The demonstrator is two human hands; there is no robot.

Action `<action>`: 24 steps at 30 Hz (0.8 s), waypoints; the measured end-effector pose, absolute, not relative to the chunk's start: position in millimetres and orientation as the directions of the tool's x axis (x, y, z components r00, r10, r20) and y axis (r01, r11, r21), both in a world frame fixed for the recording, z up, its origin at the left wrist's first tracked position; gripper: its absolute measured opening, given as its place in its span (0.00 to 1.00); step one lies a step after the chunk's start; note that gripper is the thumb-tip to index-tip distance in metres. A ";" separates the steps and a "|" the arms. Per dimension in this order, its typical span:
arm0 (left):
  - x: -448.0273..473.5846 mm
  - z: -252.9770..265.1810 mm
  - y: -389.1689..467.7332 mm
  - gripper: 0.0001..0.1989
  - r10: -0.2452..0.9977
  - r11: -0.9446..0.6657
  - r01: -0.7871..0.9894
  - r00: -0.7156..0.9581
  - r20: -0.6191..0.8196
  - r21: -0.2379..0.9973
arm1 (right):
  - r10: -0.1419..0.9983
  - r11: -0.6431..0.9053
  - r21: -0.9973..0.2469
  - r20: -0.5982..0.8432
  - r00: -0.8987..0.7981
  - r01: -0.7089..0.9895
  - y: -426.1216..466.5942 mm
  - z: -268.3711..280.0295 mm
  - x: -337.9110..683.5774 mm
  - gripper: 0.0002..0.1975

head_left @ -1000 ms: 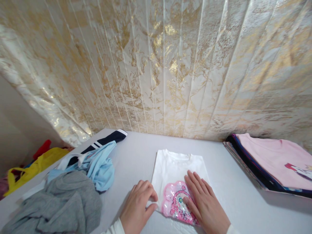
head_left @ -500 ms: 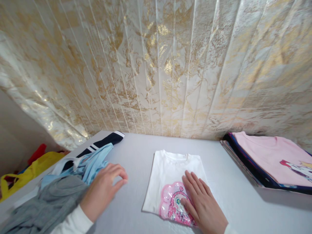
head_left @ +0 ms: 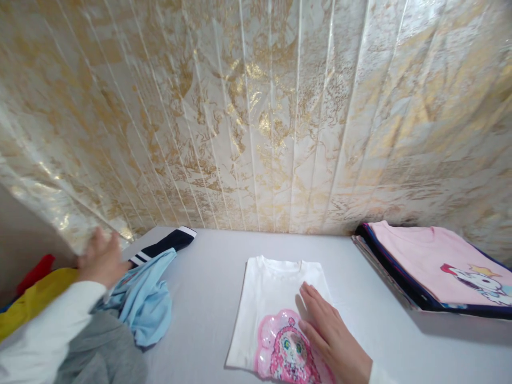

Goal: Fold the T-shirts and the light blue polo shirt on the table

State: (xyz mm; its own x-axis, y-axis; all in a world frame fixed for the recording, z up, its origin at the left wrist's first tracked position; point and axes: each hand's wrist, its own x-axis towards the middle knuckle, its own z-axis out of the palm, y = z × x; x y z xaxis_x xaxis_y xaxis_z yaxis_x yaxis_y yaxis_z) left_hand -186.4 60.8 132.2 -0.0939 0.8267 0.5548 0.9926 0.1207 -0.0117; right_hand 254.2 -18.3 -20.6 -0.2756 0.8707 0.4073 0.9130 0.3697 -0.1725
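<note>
A folded white T-shirt (head_left: 276, 288) lies flat in the middle of the table, its neckline toward the wall. On its front is a pink, shiny patch with a doll-like figure (head_left: 294, 349). My right hand (head_left: 332, 336) rests over the shirt's right side, fingers stretched out and holding nothing. At the far left, my left hand (head_left: 102, 258) hovers over loose clothes, blurred by motion, fingers apart and nothing visible in them. Around it are a crumpled light-blue garment (head_left: 148, 304), a grey garment (head_left: 102, 346) and a dark piece with white stripes (head_left: 168, 245).
A stack of folded clothes with a pink T-shirt (head_left: 416, 261) on top sits at the right. Yellow cloth (head_left: 44, 296) and red cloth (head_left: 36, 274) lie at the left edge. A gold-patterned curtain (head_left: 256, 117) hangs behind the pale table (head_left: 200, 314).
My left hand has swung left and away from me, from beside the grey garment to over the pile's far side. My right hand stays over the white T-shirt, tilted more onto its edge.
</note>
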 end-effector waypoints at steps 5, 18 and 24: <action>-21.2 49.2 43.1 0.27 0.797 -0.572 0.817 0.535 0.281 0.067 | 0.890 0.262 -0.123 0.414 -0.190 0.957 0.6 -21.0 282.0 0.27; 31.8 -4.8 48.0 0.35 0.768 -0.633 0.758 0.587 0.256 0.157 | 0.890 0.247 -0.033 0.402 -0.214 0.968 30.9 -17.8 265.1 0.32; 33.4 -0.3 53.7 0.34 0.819 -0.566 0.814 0.536 0.205 0.131 | 0.920 0.270 -0.035 0.303 -0.248 0.962 30.6 -11.2 255.5 0.33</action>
